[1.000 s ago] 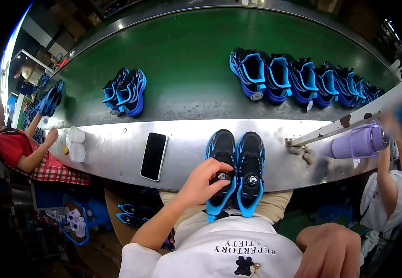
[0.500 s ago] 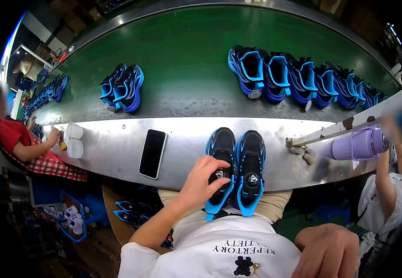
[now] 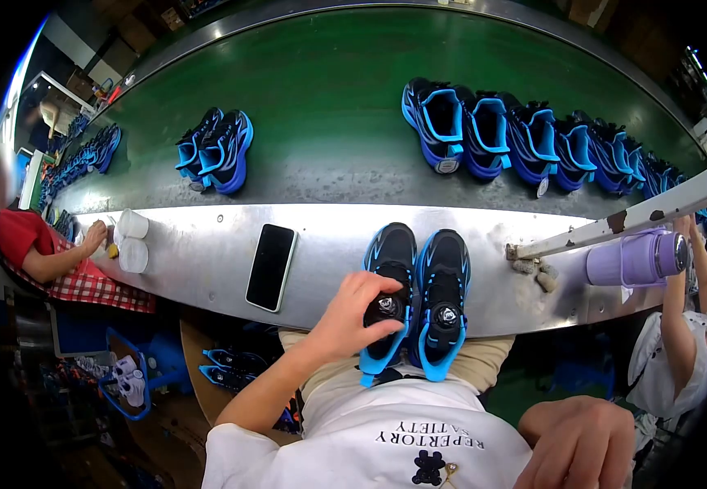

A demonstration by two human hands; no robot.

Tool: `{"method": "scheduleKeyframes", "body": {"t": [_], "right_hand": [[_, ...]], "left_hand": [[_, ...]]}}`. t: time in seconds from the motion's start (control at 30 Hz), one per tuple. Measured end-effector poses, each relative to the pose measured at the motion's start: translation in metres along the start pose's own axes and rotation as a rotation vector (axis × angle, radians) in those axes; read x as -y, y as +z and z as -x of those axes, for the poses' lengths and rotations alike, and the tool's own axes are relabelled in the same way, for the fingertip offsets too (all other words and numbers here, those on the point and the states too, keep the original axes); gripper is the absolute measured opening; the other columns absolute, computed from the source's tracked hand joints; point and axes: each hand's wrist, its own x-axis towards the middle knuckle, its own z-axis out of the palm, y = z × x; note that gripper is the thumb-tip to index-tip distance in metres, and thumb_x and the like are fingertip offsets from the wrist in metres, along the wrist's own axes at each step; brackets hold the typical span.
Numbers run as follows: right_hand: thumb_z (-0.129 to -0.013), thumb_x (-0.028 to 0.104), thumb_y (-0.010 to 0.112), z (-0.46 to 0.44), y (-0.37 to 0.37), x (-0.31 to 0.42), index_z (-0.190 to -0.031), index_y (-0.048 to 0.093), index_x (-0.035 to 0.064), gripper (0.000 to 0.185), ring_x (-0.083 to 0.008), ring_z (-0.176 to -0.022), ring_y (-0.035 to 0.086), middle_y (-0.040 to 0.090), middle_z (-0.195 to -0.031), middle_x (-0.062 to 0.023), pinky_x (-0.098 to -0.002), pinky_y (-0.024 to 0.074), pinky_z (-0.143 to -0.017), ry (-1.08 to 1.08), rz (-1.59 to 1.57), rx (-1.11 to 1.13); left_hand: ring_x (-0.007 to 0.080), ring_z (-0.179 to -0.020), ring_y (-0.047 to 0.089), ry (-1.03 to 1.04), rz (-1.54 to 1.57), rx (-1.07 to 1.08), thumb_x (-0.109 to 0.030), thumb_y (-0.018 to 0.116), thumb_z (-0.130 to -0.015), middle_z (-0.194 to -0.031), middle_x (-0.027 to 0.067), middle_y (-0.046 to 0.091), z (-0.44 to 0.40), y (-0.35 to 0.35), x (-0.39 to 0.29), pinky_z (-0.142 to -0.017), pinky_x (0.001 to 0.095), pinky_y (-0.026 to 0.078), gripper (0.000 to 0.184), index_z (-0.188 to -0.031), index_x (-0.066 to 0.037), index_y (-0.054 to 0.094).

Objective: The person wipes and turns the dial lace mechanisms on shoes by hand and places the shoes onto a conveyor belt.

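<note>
A pair of black sneakers with bright blue trim stands at the bench edge against my body, toes pointing away. My left hand (image 3: pixel 349 318) is on the left sneaker (image 3: pixel 394 251), thumb and fingers closed around the round lacing dial (image 3: pixel 388 306) on its tongue. The right sneaker (image 3: pixel 444 265) stands beside it, untouched, its own dial facing up. My right hand (image 3: pixel 579 440) is raised near the camera at lower right, away from the sneakers. Its fingers curl downward, and whatever they may hold is hidden.
A phone (image 3: pixel 272 267) lies on the metal bench (image 3: pixel 329 236). White cups (image 3: pixel 132 240) stand at left near a person in red (image 3: pixel 39 253). At right are a white bar (image 3: pixel 631 218), a purple bottle (image 3: pixel 631 259) and another person (image 3: pixel 684 342). Several sneakers line the green belt (image 3: pixel 321 98).
The fingers of my left hand have shifted slightly around the dial. Sneakers have come further into view at far left. The right-hand person's arms have moved slightly.
</note>
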Motion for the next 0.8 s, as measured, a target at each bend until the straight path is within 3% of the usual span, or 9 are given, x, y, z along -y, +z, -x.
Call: {"method": "scheduleKeyframes", "body": {"t": [0.1, 0.2, 0.23, 0.37, 0.47, 0.57, 0.67, 0.8], "right_hand": [[-0.085, 0.019, 0.069, 0.0, -0.007, -0.005, -0.086, 0.069, -0.0053, 0.024, -0.0263, -0.071, 0.059, 0.063, -0.083, -0.0171, -0.0543, 0.0484, -0.088, 0.027, -0.01, 0.015], [-0.085, 0.019, 0.068, 0.003, -0.006, -0.004, -0.086, 0.069, -0.0052, 0.024, -0.0266, -0.071, 0.059, 0.063, -0.083, -0.0172, -0.0538, 0.0489, -0.087, 0.062, -0.016, 0.02], [-0.085, 0.019, 0.068, 0.004, -0.005, -0.003, -0.086, 0.069, -0.0052, 0.024, -0.0267, -0.071, 0.059, 0.063, -0.083, -0.0172, -0.0536, 0.049, -0.087, 0.073, -0.013, 0.022], [-0.086, 0.019, 0.067, 0.004, -0.006, -0.003, -0.085, 0.069, -0.0051, 0.024, -0.0271, -0.07, 0.059, 0.063, -0.082, -0.0174, -0.0529, 0.0496, -0.085, 0.116, 0.002, 0.035], [-0.086, 0.02, 0.066, 0.003, -0.015, -0.009, -0.085, 0.068, -0.005, 0.025, -0.0275, -0.07, 0.059, 0.063, -0.081, -0.0175, -0.0524, 0.0501, -0.084, 0.148, -0.008, 0.044], [-0.087, 0.02, 0.065, 0.003, -0.009, -0.002, -0.085, 0.068, -0.0049, 0.025, -0.0278, -0.07, 0.059, 0.063, -0.081, -0.0177, -0.0518, 0.0505, -0.083, 0.189, -0.006, 0.042], [-0.087, 0.02, 0.065, 0.004, -0.007, -0.001, -0.084, 0.068, -0.0049, 0.025, -0.0281, -0.069, 0.06, 0.063, -0.08, -0.0178, -0.0513, 0.051, -0.082, 0.225, 0.007, 0.043], [-0.088, 0.02, 0.064, 0.005, -0.022, -0.018, -0.084, 0.068, -0.0048, 0.026, -0.0285, -0.069, 0.06, 0.063, -0.08, -0.018, -0.0506, 0.0516, -0.08, 0.264, 0.012, 0.052]], "left_hand": [[0.0261, -0.101, 0.05, -0.133, -0.105, -0.064, -0.014, 0.07, -0.076, -0.105, 0.0072, 0.06, 0.002, 0.008, -0.003, -0.088, 0.0344, 0.041, 0.041, -0.115, -0.005, 0.059], [0.0214, -0.099, 0.052, -0.077, 0.189, 0.222, -0.013, 0.072, -0.076, -0.109, 0.0056, 0.06, -0.007, -0.009, 0.009, -0.085, 0.0305, 0.043, 0.037, -0.111, -0.005, 0.062], [0.0278, -0.099, 0.05, -0.12, 0.251, 0.242, -0.017, 0.073, -0.075, -0.108, 0.0098, 0.058, -0.009, -0.012, 0.007, -0.088, 0.0357, 0.041, 0.04, -0.11, -0.003, 0.059], [0.029, -0.1, 0.049, -0.018, -0.152, -0.086, -0.02, 0.076, -0.072, -0.109, 0.0112, 0.057, 0.0, 0.002, -0.004, -0.09, 0.0369, 0.04, 0.043, -0.107, -0.004, 0.058], [0.0279, -0.102, 0.049, -0.203, -0.204, -0.179, -0.018, 0.075, -0.073, -0.106, 0.0098, 0.059, 0.005, 0.019, -0.011, -0.091, 0.0369, 0.039, 0.036, -0.102, -0.005, 0.06], [0.0249, -0.099, 0.051, -0.048, 0.03, -0.04, -0.013, 0.073, -0.074, -0.104, 0.0075, 0.061, 0.0, 0.016, 0.004, -0.091, 0.0344, 0.039, 0.028, -0.099, -0.007, 0.063], [0.0245, -0.098, 0.051, 0.129, 0.067, 0.073, -0.01, 0.071, -0.075, -0.099, 0.006, 0.063, -0.007, 0.012, 0.019, -0.089, 0.0334, 0.039, 0.021, -0.096, -0.007, 0.065], [0.0291, -0.103, 0.049, -0.216, -0.087, -0.31, -0.018, 0.077, -0.072, -0.096, 0.0093, 0.059, 0.002, 0.027, -0.012, -0.088, 0.037, 0.04, 0.029, -0.089, -0.005, 0.059]]}}
